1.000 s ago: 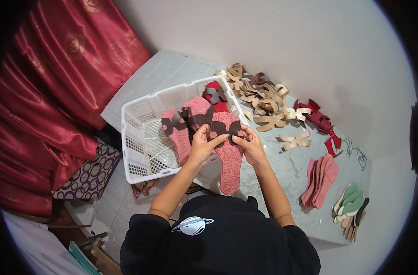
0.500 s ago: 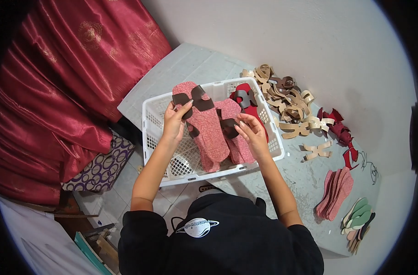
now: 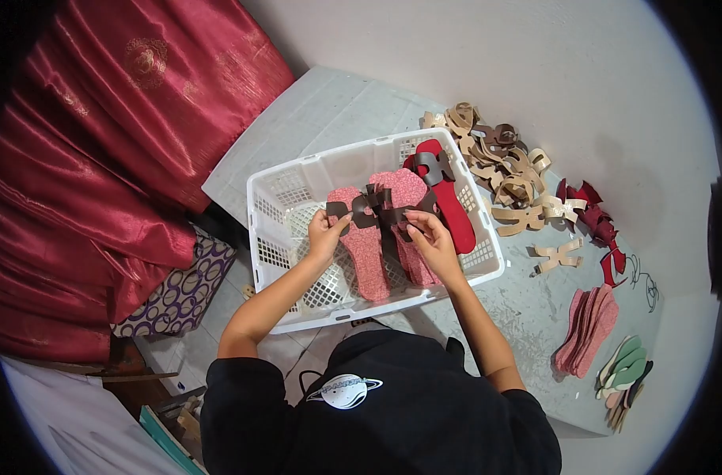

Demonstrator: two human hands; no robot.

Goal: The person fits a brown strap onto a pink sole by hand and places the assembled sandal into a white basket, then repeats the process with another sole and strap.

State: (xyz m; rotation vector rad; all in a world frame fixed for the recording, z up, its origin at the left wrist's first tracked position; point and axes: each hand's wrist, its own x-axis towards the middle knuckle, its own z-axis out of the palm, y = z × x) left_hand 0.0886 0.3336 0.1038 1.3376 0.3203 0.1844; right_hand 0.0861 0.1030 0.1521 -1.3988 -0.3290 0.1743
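A pink speckled sandal with a dark brown strap is pinched at its strap by my left hand, inside the white plastic basket. Beside it on the right lies another pink sandal, also with a brown strap. The fingers of my right hand are closed on that strap's right side. A red sandal with a dark strap rests against the basket's right side, just beyond my right hand.
Beige and brown cut straps are heaped near the wall, with red straps beside them. Pink insoles and green insoles lie at the right of the grey table. A red curtain hangs on the left.
My left hand has lowered its pink sandal into the basket, alongside the other one. My right hand has come down slightly and stays at the second sandal's strap. The view has shifted a little.
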